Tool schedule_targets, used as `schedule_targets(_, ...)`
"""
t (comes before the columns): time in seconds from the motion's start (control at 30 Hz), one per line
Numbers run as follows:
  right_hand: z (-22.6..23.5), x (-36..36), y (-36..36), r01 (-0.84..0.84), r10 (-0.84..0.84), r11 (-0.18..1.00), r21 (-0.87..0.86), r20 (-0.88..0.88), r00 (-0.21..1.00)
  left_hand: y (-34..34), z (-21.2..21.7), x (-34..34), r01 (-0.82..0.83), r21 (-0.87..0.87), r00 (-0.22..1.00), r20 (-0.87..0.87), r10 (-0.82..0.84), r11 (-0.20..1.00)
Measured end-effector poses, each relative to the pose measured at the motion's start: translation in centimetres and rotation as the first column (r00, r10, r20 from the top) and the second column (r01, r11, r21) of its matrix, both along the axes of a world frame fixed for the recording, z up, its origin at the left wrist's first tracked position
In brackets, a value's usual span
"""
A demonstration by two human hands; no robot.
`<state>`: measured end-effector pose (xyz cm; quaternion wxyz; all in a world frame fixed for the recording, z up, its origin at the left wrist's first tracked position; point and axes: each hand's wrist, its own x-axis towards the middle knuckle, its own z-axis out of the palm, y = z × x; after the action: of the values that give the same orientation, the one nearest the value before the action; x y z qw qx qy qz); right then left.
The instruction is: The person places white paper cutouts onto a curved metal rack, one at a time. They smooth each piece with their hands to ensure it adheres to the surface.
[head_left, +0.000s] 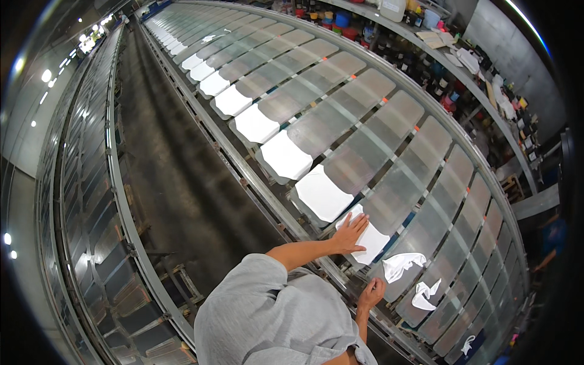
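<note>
Left hand flat, open on white panel | right hand gripping white cloth

Head camera looks steeply down; long table recedes away.

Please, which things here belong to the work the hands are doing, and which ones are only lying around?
In use:
left hand, flat on a white cloth piece
right hand, at the edge of the long table
row of white pieces laid along the table

Lying about:
crumpled white cloth
second crumpled cloth
bottles and jars on the shelf
</note>
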<state>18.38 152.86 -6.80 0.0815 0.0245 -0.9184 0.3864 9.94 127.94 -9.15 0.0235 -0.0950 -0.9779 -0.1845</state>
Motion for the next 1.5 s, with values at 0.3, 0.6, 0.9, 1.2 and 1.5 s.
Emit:
schedule_targets(0.3,2.2,5.7,3.8,0.121,-0.119,0.991,0.050,-0.046,0.992,1.3,0.5,3.6,0.094,0.021,0.995,-0.027,-0.093,0.995)
schedule_targets(0.6,3.3,7.9,3.9,0.227,-0.228,0.973,0.031,0.028,0.973,-1.7,1.7,5.5,0.024,-0.028,1.000,0.001,-0.024,0.999)
schedule_targets(0.9,3.1,8.7,2.3,0.252,-0.251,0.968,-0.024,0.043,0.967,-3.2,2.5,3.3,-0.005,-0.093,0.995,-0.095,-0.004,0.996)
schedule_targets(1.2,2.4,9.3,3.0,0.238,-0.238,0.971,-0.020,-0.016,0.971,-3.6,3.3,4.6,0.008,-0.076,1.000,0.030,-0.005,0.997)
schedule_targets(1.5,2.5,9.8,4.1,0.190,-0.193,0.980,0.054,0.059,0.979,-2.5,0.2,5.2,0.080,-0.072,0.997,0.015,-0.079,0.994)
